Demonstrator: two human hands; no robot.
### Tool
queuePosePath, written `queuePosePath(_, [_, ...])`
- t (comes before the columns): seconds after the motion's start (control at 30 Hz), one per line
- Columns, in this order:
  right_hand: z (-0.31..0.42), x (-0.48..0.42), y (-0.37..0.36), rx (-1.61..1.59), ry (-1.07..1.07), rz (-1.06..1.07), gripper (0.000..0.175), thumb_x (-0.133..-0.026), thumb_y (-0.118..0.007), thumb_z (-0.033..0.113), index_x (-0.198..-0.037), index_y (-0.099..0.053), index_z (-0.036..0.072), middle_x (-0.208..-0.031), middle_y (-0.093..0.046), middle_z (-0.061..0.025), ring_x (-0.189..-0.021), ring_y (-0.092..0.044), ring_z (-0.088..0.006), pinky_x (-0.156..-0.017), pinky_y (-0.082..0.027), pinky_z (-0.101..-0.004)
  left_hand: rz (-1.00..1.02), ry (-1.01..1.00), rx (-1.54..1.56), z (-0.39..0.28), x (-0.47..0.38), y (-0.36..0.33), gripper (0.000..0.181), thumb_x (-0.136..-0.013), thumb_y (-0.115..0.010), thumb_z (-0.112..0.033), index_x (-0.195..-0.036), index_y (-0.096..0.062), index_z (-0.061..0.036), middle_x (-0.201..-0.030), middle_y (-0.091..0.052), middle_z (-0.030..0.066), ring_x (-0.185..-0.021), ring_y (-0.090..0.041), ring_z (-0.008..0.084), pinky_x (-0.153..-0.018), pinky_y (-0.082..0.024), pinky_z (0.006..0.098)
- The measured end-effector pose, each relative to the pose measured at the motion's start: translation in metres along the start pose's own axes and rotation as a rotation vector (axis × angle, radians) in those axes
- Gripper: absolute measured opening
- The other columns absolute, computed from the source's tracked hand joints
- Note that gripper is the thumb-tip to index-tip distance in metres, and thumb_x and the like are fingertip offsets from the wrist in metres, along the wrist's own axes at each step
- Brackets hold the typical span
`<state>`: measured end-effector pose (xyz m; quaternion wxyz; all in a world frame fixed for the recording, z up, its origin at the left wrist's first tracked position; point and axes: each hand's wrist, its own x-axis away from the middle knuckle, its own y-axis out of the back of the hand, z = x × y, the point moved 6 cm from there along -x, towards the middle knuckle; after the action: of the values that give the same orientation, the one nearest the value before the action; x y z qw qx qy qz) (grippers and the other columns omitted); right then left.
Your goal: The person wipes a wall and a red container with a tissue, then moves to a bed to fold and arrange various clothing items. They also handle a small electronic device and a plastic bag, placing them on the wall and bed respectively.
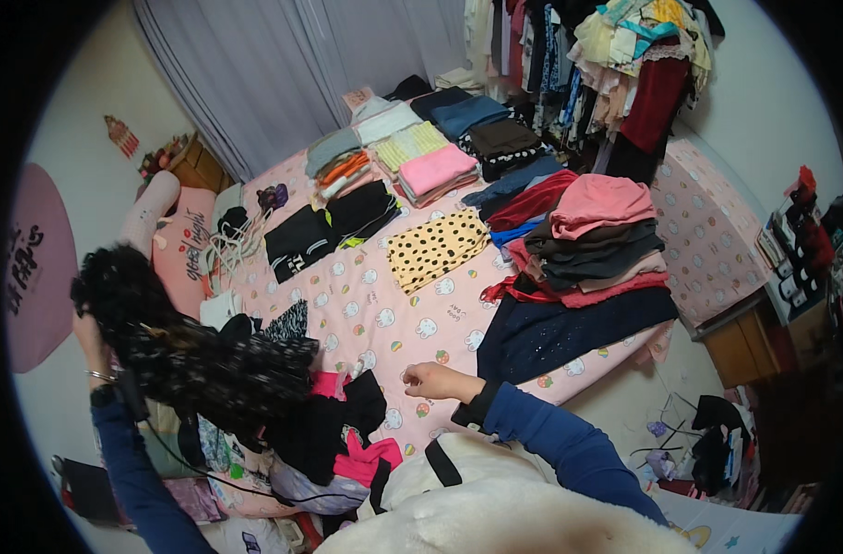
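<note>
My left hand point(89, 339) is raised at the left and grips a black garment point(207, 360) flecked with white. The cloth hangs in a blurred sweep to the right, its upper end ruffled, and hides most of my fingers. My right hand point(438, 382) hovers at the near part of the bed point(352, 305), loosely curled with nothing in it. Between the hands lies a loose heap with black clothing point(317, 429) and a bright pink garment point(369, 457). Beyond my right hand lies a folded yellow garment with black dots point(435, 249).
Folded clothes point(438, 170) stand in stacks toward the curtain point(310, 62). A tall pile point(601, 235) lies on the right, over dark blue sparkly cloth point(566, 339). Pink pillows point(179, 242) and tangled white cords point(234, 242) are at the left. Hanging clothes point(643, 76) fill the far corner.
</note>
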<state>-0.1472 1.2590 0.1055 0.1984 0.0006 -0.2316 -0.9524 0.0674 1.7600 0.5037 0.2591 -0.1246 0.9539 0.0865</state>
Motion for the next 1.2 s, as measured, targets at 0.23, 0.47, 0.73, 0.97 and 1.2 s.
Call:
queuePosePath(0.23, [0.011,-0.014,0.026,0.151,0.116,-0.100,0.030,-0.068,-0.060,0.019,-0.092,-0.057,0.001,-0.080,-0.059,-0.0146,-0.075,-0.058,-0.0280,-0.067,-0.046,-0.0354,0.136,0.099,0.097,0.026,0.063,-0.075,0.032,-0.082,-0.049,-0.005,-0.113,-0.049,0.0030,-0.103,-0.056,0.0054,-0.090,-0.052,0.0146,-0.080,-0.041,0.0244])
queuePosePath(0.47, [0.128,-0.078,0.035,-0.191,0.525,-0.387,0.068,-0.062,-0.071,0.018,-0.119,-0.038,0.000,-0.110,-0.049,-0.0218,-0.102,-0.048,-0.0354,-0.086,-0.041,-0.0363,0.232,-0.091,-0.028,-0.029,0.085,-0.126,0.030,-0.084,-0.050,-0.007,-0.112,-0.049,0.0032,-0.101,-0.056,0.0054,-0.090,-0.052,0.0144,-0.079,-0.041,0.0239])
queuePosePath(0.73, [0.219,-0.136,-0.014,-0.686,0.698,-0.170,0.044,-0.077,-0.062,0.009,-0.118,-0.048,0.005,-0.116,-0.053,-0.0079,-0.105,-0.048,-0.0194,-0.089,-0.039,-0.0298,0.608,-0.246,-0.600,-0.039,0.185,-0.220,0.029,-0.066,-0.059,0.004,-0.095,-0.055,0.0030,-0.086,-0.060,0.0074,-0.077,-0.054,0.0131,-0.070,-0.044,0.0256])
queuePosePath(0.97, [0.150,-0.171,-0.040,-0.386,0.517,-0.358,0.049,-0.066,-0.066,0.004,-0.112,-0.050,0.003,-0.104,-0.057,-0.0121,-0.095,-0.053,-0.0215,-0.087,-0.041,-0.0317,0.832,-0.069,-0.721,0.016,0.214,-0.213,0.041,-0.051,-0.080,-0.013,-0.081,-0.057,0.0022,-0.075,-0.062,0.0149,-0.068,-0.061,0.0251,-0.063,-0.046,0.0310])
queuePosePath(1.2, [0.136,-0.161,-0.050,-0.544,0.050,0.010,0.071,-0.063,-0.078,0.020,-0.122,-0.041,0.003,-0.082,-0.057,-0.0026,-0.071,-0.052,-0.0091,-0.059,-0.044,-0.0233,0.850,-0.012,-0.706,0.074,0.177,-0.130,0.032,-0.060,-0.073,-0.017,-0.083,-0.059,-0.0002,-0.075,-0.062,0.0138,-0.068,-0.058,0.0247,-0.064,-0.045,0.0321])
